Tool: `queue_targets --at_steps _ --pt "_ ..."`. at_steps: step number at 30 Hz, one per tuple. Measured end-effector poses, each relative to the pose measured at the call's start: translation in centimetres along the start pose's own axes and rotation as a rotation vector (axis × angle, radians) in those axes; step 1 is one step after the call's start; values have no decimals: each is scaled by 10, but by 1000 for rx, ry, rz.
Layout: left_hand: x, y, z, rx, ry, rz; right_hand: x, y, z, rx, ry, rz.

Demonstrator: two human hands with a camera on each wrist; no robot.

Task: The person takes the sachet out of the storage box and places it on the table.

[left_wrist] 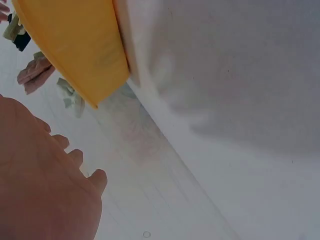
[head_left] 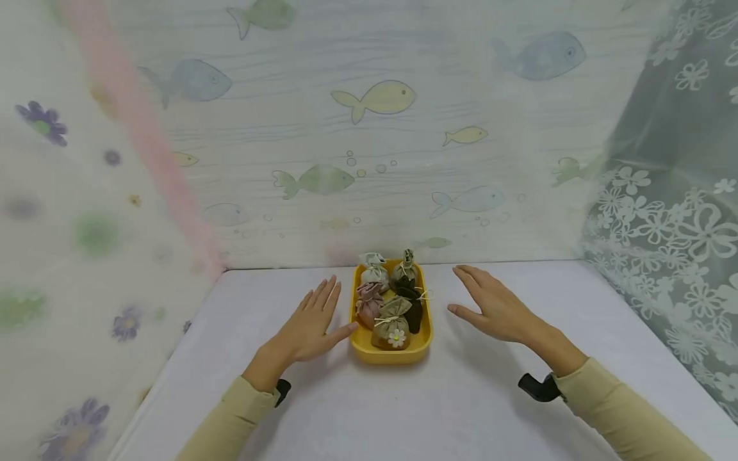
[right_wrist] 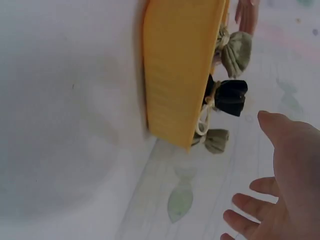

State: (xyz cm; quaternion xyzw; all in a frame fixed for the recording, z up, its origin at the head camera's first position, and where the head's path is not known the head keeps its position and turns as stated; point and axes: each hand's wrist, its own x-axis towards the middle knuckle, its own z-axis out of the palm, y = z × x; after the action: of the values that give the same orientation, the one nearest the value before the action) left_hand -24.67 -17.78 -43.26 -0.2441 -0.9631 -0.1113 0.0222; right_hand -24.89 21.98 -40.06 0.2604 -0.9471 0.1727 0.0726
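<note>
A yellow tray (head_left: 392,357) stands on the white table and holds several small drawstring pouches. Nearest in the head view is an olive pouch with a white flower (head_left: 392,320); behind it are a pink pouch (head_left: 369,304), a black pouch (head_left: 414,314), a white pouch (head_left: 375,275) and another olive pouch (head_left: 405,272). My left hand (head_left: 311,326) is to the left of the tray, fingers straight and thumb tip close to the rim; whether it touches I cannot tell. To the right, my right hand (head_left: 496,307) is apart from the tray, fingers extended, holding nothing.
A white curtain with printed fish (head_left: 380,99) hangs behind the table's back edge. On the left is a flower-patterned curtain (head_left: 98,230), on the right a sheer curtain with white flowers (head_left: 657,224). The white tabletop (head_left: 403,416) spreads around the tray.
</note>
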Motion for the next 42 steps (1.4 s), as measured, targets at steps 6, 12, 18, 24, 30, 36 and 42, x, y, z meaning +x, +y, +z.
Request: queue_targets --at_steps 6,12,18,24,30,36,42 --pt "0 7 2 -35 -29 1 2 -11 5 90 0 17" --pt "0 12 6 -91 -71 -18 4 -20 10 221 6 38" --pt "-1 17 11 -101 -73 -8 9 -28 20 322 40 -11" --pt "0 19 15 -129 -99 -3 13 -38 30 405 41 -10" --pt "6 21 20 -159 -120 7 13 -46 39 448 43 -35" --pt "10 24 24 -172 -124 24 16 -53 45 475 30 -53" --pt "12 26 24 -172 -119 24 21 -56 49 522 6 -38"
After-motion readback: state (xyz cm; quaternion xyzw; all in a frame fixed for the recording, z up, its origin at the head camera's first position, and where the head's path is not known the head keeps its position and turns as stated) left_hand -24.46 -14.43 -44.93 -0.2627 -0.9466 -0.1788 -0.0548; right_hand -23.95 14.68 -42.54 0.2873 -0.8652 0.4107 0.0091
